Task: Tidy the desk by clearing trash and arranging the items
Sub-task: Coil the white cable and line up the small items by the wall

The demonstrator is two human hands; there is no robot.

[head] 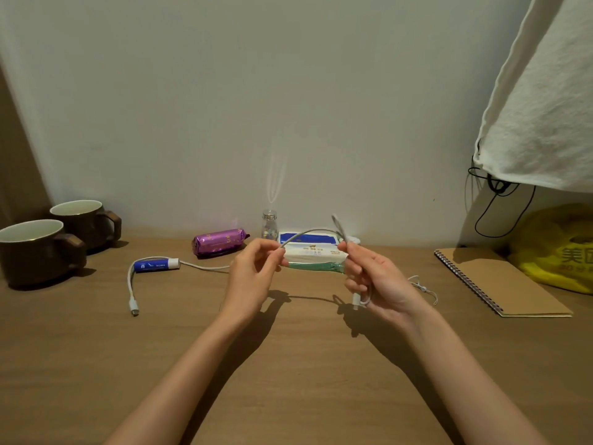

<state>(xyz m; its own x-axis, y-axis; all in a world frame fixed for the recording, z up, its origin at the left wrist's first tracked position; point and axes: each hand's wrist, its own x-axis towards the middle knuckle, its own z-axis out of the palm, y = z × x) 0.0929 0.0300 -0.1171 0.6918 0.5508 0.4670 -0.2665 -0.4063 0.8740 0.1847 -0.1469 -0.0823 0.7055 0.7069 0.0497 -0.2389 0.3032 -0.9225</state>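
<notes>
Head view, cable (308, 232) arched left-right, pinched between hands (253, 274) (377, 279)

Matt wooden desk (96, 364); glossy brown mugs (41, 252); shiny purple foil packet (219, 241); matt kraft-paper notebook (503, 281); glossy yellow plastic bag (558, 248).

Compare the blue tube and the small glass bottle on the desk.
The blue tube lies on its side; the glass bottle stands upright. The tube is opaque blue with a white cap; the bottle is clear with a silvery top. Both are small, capped containers.
</notes>
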